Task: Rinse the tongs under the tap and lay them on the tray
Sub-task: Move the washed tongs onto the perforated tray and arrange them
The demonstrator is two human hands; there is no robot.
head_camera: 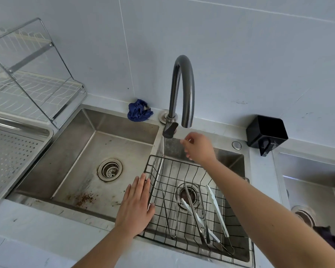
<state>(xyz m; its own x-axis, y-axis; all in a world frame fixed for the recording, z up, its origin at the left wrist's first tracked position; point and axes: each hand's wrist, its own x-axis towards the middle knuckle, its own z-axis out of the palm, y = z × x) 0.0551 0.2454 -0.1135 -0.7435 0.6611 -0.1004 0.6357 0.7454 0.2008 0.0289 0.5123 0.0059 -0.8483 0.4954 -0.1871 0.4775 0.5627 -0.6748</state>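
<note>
Reaching our right hand [199, 147], fingers loosely curled and empty, toward the tap [182, 89], we steady the wire basket [191, 171] of tongs [197, 213] with our flat, open left hand [135, 206].

Brushed stainless-steel double sink [124, 120], centre frame: dull satin finish, with brown rust-like staining on the basin floor at lower centre. Curved dark metal tap [182, 84]: smooth, semi-gloss. Black coated wire basket [153, 161], lower right: matt. Inside it, polished metal tongs [194, 211], shiny, and white-tipped tongs [217, 207], tips matt, probably plastic. Perforated steel tray [17, 151], left edge: satin. Crumpled blue cloth [139, 110]: soft, matt. Pale grey surface [37, 229]: smooth, scuffed. Black plastic box [267, 132], right: semi-gloss.
</note>
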